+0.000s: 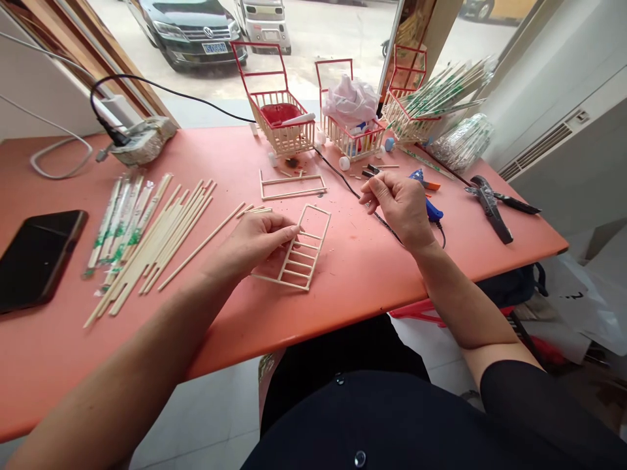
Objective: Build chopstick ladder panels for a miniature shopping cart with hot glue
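Note:
My left hand (262, 240) grips the left side of a small ladder-like frame (320, 251) of thin wooden sticks, thumb on top. Several rungs cross its lower part, and more sticks reach left beneath the hand. Up and to the right, apart from the frame, my right hand (399, 205) is raised with thumb and fingers pinched. Anything between those fingertips is too small to make out. Behind the frame lies another flat rectangular stick frame (294, 194). A blue tool (434, 212) with a black cord lies beside my right hand, partly hidden by it.
Loose wooden sticks (169, 238) and wrapped sticks (115, 219) lie at left, near a phone (42, 258) and a power strip (142, 143). Small stick-built carts (281, 134) stand by the window. A black hand tool (491, 205) lies at right. A cord crosses the table.

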Demonstrator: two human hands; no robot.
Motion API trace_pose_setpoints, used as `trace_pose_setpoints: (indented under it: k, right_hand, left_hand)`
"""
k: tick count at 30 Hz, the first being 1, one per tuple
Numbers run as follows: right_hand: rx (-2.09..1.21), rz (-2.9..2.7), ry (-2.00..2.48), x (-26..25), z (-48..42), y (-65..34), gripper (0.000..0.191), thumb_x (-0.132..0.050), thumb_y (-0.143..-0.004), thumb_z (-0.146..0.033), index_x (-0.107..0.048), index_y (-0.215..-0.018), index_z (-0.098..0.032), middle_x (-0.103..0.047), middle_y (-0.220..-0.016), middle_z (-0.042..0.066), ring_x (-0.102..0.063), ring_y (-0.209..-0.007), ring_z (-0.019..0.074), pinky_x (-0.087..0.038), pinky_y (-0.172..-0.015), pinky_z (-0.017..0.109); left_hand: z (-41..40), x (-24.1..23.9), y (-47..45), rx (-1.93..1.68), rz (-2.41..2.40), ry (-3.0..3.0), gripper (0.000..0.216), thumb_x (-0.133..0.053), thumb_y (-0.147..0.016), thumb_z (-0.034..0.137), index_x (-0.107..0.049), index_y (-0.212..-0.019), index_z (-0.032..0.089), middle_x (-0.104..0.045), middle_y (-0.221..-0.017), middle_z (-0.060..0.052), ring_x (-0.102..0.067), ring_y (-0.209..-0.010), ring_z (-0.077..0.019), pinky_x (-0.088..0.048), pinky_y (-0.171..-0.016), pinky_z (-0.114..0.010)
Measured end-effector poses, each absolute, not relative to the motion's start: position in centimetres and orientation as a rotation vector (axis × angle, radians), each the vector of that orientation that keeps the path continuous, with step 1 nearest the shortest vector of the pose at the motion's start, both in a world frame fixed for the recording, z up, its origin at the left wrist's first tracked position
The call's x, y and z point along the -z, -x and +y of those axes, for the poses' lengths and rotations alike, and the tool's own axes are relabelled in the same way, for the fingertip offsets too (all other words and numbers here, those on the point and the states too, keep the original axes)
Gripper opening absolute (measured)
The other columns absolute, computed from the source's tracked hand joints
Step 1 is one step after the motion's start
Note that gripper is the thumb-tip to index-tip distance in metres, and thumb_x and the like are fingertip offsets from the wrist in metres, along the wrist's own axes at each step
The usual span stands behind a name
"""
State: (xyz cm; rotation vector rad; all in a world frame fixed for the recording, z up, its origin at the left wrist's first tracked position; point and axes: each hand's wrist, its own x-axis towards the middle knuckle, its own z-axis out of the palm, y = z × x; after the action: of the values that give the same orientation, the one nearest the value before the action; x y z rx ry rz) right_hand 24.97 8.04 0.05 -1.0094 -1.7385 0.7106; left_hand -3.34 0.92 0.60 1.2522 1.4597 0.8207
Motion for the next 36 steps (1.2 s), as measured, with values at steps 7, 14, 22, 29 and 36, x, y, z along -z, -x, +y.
trace_pose_setpoints:
  k: [7,14,22,29,36]
  right_hand:
    - [-0.711,-1.835,0.990,0.3,7.5,-24.2,0.042,-0.079,-0.108,-0.057,-0.074,-0.088,-0.021,-0.084,-0.084,0.005,-0.072,-0.066,0.0143,-0.062,-0.069,0.029]
    - [-0.706,-1.844,1.001,0.2,7.4,-24.1,0.063,-0.074,-0.103,-0.080,-0.072,-0.080,-0.022,-0.077,-0.070,0.004,-0.066,-0.056,0.0140,-0.056,-0.060,0.029]
    - [-0.527,-1.928,0.986,0.1,7.4,-24.2,0.045,-0.069,-0.111,-0.063,-0.080,-0.098,-0.022,-0.085,-0.096,0.008,-0.074,-0.080,0.0201,-0.057,-0.073,0.034]
    - [-0.374,-1.997,1.025,-0.4,7.8,-25.0,0.057,-0.067,-0.111,-0.070,-0.072,-0.076,-0.025,-0.081,-0.085,0.007,-0.074,-0.084,0.0242,-0.058,-0.088,0.041]
    - [-0.015,-2.160,1.410,-3.7,7.0,-31.5,0.020,-0.075,-0.106,-0.036,-0.086,-0.118,-0.025,-0.086,-0.126,0.015,-0.078,-0.124,0.0380,-0.061,-0.110,0.054]
  left_hand:
    - [1.2,0.4,3.0,-0.809,1.452,-1.362,0.024,-0.081,-0.069,0.047,-0.084,-0.076,0.024,-0.070,-0.060,-0.005,-0.062,-0.051,-0.0190,-0.047,-0.046,-0.027]
    - [1.3,0.1,4.3,-0.851,1.623,-1.610,0.023,-0.073,-0.079,0.044,-0.086,-0.088,0.027,-0.075,-0.067,-0.004,-0.070,-0.062,-0.0249,-0.058,-0.063,-0.036]
    - [3.6,-0.2,10.4,-0.755,2.192,-1.809,0.019,-0.065,-0.088,0.031,-0.082,-0.092,0.024,-0.084,-0.100,-0.010,-0.079,-0.110,-0.0388,-0.054,-0.115,-0.052]
    - [4.9,2.3,9.9,-0.472,2.270,-1.982,0.031,-0.055,-0.095,0.032,-0.084,-0.102,0.023,-0.080,-0.124,-0.019,-0.073,-0.122,-0.0414,-0.055,-0.110,-0.050]
    - [5.3,2.2,10.0,-0.381,2.304,-1.978,0.016,-0.065,-0.087,0.028,-0.079,-0.093,0.026,-0.078,-0.122,-0.018,-0.071,-0.121,-0.0445,-0.057,-0.106,-0.054]
